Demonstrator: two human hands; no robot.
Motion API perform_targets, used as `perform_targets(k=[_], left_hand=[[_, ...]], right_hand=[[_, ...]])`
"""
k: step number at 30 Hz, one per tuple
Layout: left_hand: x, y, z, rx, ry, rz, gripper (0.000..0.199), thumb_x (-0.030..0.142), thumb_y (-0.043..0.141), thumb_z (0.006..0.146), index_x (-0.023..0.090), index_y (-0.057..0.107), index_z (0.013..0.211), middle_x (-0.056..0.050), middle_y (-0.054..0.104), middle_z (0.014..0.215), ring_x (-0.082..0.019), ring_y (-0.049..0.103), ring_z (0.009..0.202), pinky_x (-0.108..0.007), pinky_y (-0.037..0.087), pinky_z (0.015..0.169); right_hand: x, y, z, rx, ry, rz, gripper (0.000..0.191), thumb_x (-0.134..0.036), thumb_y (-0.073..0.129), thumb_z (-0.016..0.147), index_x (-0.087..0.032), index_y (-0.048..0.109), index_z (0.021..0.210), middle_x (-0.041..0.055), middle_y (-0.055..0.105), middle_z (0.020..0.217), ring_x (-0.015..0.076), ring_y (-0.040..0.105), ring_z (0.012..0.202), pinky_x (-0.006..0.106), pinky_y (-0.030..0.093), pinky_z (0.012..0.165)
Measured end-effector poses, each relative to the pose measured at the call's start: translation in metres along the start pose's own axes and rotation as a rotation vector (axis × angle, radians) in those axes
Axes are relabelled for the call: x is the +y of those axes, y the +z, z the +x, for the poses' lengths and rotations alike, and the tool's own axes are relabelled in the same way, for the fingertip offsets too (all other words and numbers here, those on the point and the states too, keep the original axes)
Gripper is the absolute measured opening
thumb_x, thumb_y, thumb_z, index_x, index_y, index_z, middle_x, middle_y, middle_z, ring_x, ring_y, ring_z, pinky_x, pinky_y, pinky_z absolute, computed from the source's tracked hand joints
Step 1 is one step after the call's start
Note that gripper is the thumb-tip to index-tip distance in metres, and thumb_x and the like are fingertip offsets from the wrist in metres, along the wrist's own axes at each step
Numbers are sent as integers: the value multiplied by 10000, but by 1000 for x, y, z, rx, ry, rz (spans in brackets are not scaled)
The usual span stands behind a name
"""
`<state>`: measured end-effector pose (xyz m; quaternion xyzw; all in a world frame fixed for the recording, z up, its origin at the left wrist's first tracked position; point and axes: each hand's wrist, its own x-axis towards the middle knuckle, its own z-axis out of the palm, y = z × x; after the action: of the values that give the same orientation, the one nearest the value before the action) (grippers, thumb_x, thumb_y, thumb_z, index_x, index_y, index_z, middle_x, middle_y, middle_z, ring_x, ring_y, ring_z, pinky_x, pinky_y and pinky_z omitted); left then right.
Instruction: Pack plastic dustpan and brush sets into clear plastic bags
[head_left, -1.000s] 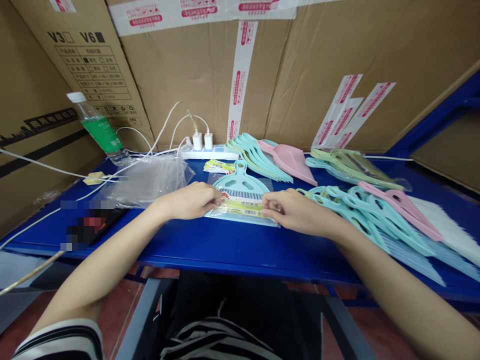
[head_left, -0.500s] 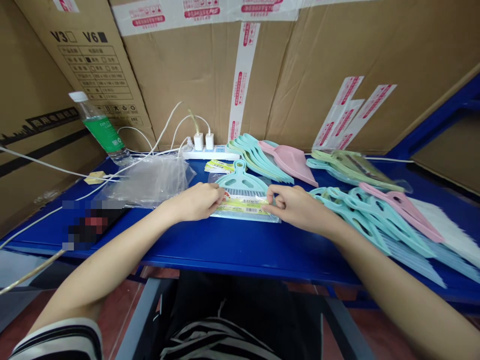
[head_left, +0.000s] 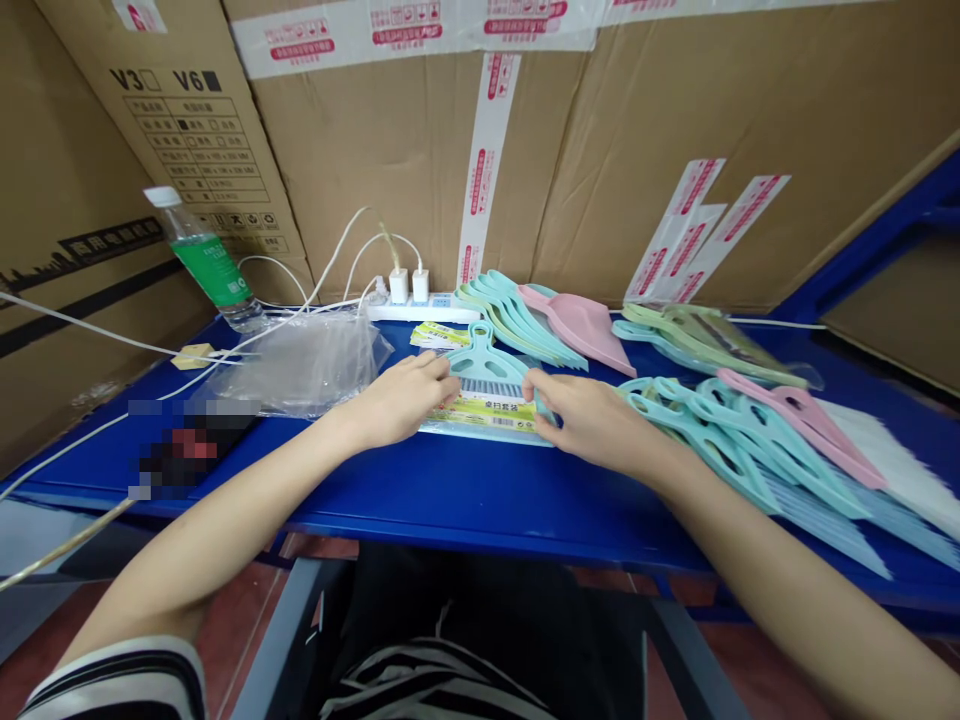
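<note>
In front of me a light-blue hand brush and dustpan set (head_left: 484, 362) lies flat on the table in a clear plastic bag, its handle end pointing away. A yellow-green printed label card (head_left: 495, 409) shows across its lower part. My left hand (head_left: 411, 396), fingers bent, grips the left side of the set. On the opposite side my right hand (head_left: 574, 412) closes thumb and fingers around the right edge. The left fingertips partly cover the label's left end, and the bag's exact edges are hard to make out.
On the right lie loose blue brushes (head_left: 780, 440) and a pink dustpan (head_left: 810, 430). Behind stand stacked dustpans (head_left: 585, 325) and a power strip (head_left: 427, 308). Clear bags (head_left: 300, 360), white cables and a water bottle (head_left: 214, 265) are on the left.
My right hand has shifted slightly in and closed over the set's right edge; the left fingers reach a bit higher. The label now shows more plainly.
</note>
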<state>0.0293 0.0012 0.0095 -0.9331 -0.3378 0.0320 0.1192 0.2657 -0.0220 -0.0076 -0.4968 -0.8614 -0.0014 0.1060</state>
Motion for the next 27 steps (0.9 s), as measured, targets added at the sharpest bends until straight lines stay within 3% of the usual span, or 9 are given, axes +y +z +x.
perform_targets(k=[4, 8, 12, 19, 27], left_hand=[[6, -1, 0, -13, 140, -4, 481, -19, 416, 872, 207, 551, 1274, -57, 661, 1049, -200, 628, 1008, -316, 484, 859], [11, 1, 1, -60, 129, 46, 562, 11, 388, 910, 256, 467, 1410, -63, 651, 1044, -186, 658, 914, -291, 500, 783], [13, 1, 2, -87, 127, 68, 566, 20, 388, 905, 256, 495, 1408, -75, 638, 1023, -194, 659, 895, -304, 510, 787], [10, -4, 1, -90, 111, 45, 566, 35, 406, 882, 293, 557, 1362, -59, 625, 935, -176, 636, 800, -314, 509, 768], [-3, -6, -3, 6, 130, 25, 434, 107, 440, 885, 290, 706, 1174, -70, 599, 854, -213, 563, 863, -339, 482, 774]], right_hand=[[-4, 5, 0, 18, -257, -24, 437, 53, 393, 708, -196, 606, 996, 76, 658, 918, 211, 590, 873, 280, 419, 658], [-2, 10, 0, 17, -378, -55, 542, 73, 364, 743, -214, 658, 1097, 67, 663, 916, 201, 593, 856, 290, 438, 683], [0, 10, 0, 61, -373, -63, 434, -26, 413, 845, -205, 699, 1118, 70, 663, 871, 203, 592, 777, 306, 424, 686], [-1, 6, 0, 42, -380, -63, 413, -62, 472, 860, -247, 743, 1111, 47, 660, 748, 190, 543, 714, 306, 319, 654], [2, 0, -1, 15, -334, -77, 409, -69, 460, 843, -238, 780, 1034, 71, 614, 711, 216, 485, 746, 327, 325, 674]])
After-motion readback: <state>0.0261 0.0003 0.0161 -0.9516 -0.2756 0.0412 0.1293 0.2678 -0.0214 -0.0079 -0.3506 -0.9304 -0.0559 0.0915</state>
